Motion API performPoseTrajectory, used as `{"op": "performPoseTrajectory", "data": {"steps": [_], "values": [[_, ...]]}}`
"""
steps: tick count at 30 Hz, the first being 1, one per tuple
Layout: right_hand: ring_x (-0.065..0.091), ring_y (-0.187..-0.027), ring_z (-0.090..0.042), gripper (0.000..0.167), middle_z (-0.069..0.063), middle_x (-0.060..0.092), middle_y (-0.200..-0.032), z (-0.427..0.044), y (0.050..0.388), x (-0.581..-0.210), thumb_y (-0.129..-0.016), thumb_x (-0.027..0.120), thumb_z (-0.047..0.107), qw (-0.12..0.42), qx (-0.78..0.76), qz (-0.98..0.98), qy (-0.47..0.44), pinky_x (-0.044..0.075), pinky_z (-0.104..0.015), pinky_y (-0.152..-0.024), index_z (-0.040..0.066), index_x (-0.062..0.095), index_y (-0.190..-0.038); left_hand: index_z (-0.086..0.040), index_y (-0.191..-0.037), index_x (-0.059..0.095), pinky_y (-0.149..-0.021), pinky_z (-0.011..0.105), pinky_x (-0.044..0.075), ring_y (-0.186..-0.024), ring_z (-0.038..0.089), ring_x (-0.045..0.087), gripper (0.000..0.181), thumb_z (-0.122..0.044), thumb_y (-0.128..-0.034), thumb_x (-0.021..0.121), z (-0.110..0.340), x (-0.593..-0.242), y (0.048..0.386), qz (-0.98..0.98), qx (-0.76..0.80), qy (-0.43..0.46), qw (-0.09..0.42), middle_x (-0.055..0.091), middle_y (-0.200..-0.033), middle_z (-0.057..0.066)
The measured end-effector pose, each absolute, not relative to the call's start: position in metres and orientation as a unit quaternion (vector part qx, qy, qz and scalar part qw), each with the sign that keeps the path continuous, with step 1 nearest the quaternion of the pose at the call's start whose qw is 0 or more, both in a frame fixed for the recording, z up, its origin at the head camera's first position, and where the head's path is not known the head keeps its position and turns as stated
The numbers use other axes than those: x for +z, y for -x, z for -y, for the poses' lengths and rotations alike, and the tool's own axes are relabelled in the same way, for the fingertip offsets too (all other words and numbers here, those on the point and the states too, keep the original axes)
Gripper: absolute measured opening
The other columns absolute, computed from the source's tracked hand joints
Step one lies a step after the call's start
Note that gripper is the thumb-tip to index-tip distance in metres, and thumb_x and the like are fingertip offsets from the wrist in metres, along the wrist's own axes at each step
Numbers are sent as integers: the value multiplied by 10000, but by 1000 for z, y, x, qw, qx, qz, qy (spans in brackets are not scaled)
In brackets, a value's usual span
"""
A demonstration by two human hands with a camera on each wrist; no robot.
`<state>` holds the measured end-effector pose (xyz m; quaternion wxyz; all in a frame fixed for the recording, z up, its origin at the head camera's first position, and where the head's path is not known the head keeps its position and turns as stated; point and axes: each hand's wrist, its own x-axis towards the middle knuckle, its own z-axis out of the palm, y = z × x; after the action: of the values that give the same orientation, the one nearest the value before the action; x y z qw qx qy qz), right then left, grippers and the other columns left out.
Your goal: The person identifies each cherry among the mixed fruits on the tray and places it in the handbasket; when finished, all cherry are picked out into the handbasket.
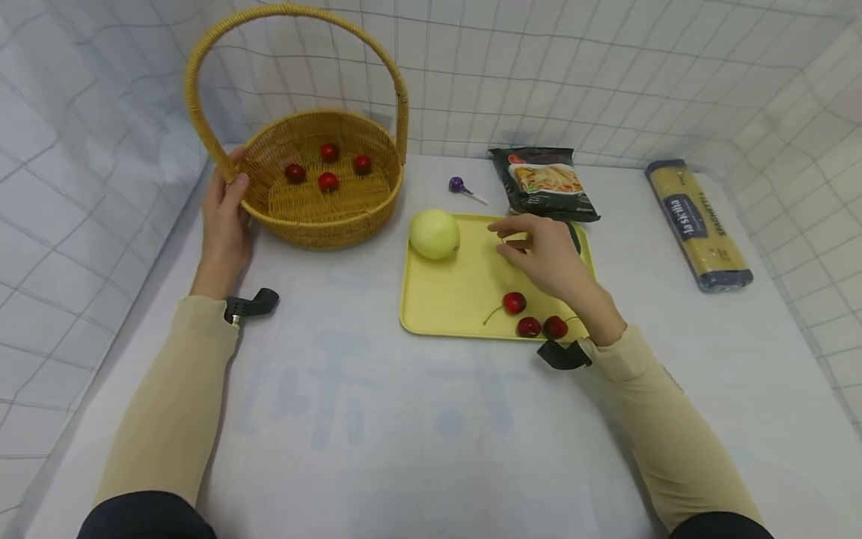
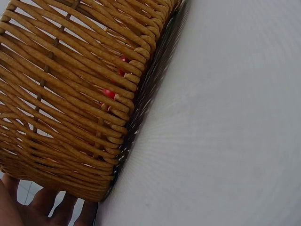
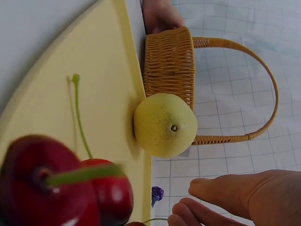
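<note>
My left hand (image 1: 225,232) grips the left rim of a wicker basket (image 1: 323,233), thumb over the rim; its fingers (image 2: 49,207) lie against the wicker in the left wrist view. Several red cherries (image 1: 328,182) lie inside. My right hand (image 1: 548,258) hovers over the yellow tray (image 1: 438,318), thumb and index finger apart. A thin stem shows near those fingertips; the right wrist view shows a partly cut-off cherry (image 3: 135,224) with its stem beside the fingers. Three cherries (image 1: 514,302) lie at the tray's front right, and a pale green round fruit (image 1: 434,234) at its back left corner.
A purple lollipop (image 1: 457,184) and a dark noodle packet (image 1: 548,183) lie behind the tray. A spaghetti pack (image 1: 698,224) lies at the right. Part of a dark object (image 1: 575,238) shows behind my right hand. Gridded white curtains surround the white table (image 1: 377,419).
</note>
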<state>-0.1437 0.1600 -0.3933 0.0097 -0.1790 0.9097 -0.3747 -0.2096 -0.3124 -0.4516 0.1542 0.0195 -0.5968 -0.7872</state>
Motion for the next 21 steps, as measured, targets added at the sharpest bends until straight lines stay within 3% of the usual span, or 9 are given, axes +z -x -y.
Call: {"op": "performPoseTrajectory", "data": {"steps": [9, 21], "values": [[664, -1129, -342, 303, -182, 744, -1237, -164, 135, -399, -966, 727, 39, -19, -322, -932, 165, 519, -504, -1027, 13, 735, -1267, -211, -1489, 590, -1189, 285, 312, -1444, 200, 426, 417, -176, -1073, 589, 312, -447, 206, 589, -794, -20, 151, 497, -1559, 26], [683, -1218, -320, 350, -155, 698, -1344, -163, 134, -408, -956, 724, -4, 54, -338, -927, 154, 573, -462, -994, 16, 711, -1305, -245, -1485, 595, -1192, 277, 302, -1457, 176, 419, 412, -196, -1076, 590, 313, -449, 207, 591, -793, -29, 143, 490, -1565, -5]]}}
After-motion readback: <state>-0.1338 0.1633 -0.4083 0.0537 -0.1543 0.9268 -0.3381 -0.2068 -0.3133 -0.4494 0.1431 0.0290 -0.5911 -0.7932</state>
